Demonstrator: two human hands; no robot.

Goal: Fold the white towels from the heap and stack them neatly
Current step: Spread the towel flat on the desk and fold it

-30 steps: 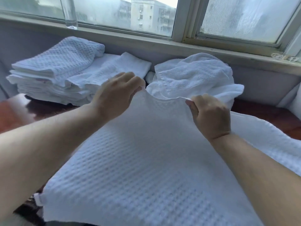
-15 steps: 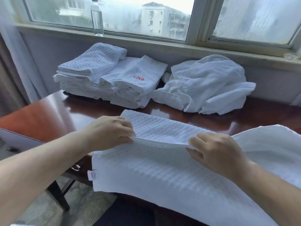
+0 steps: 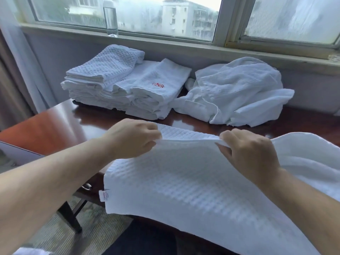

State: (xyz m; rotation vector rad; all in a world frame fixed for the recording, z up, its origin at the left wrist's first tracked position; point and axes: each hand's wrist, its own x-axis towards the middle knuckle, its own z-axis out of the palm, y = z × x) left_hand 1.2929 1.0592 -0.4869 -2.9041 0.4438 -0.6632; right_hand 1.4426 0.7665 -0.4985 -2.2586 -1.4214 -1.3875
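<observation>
A white waffle-weave towel [image 3: 184, 184] lies folded over on the near part of the table and hangs over its front edge. My left hand [image 3: 132, 138] pinches the towel's upper edge on the left. My right hand [image 3: 248, 151] pinches the same edge on the right. That edge is lifted a little above the layer beneath. A stack of folded white towels [image 3: 117, 83] stands at the back left. The unfolded heap of white towels [image 3: 237, 92] lies at the back right, under the window.
The dark wooden table [image 3: 88, 116] runs up to the wall below the windowsill. A clear bottle [image 3: 111, 17] stands on the sill. A curtain [image 3: 14, 70] hangs at the left. Patterned carpet [image 3: 77, 229] shows under the table's front edge.
Both hands have come down and toward me with the towel's edge, which was held up high near the heap. The towel now lies doubled on the table.
</observation>
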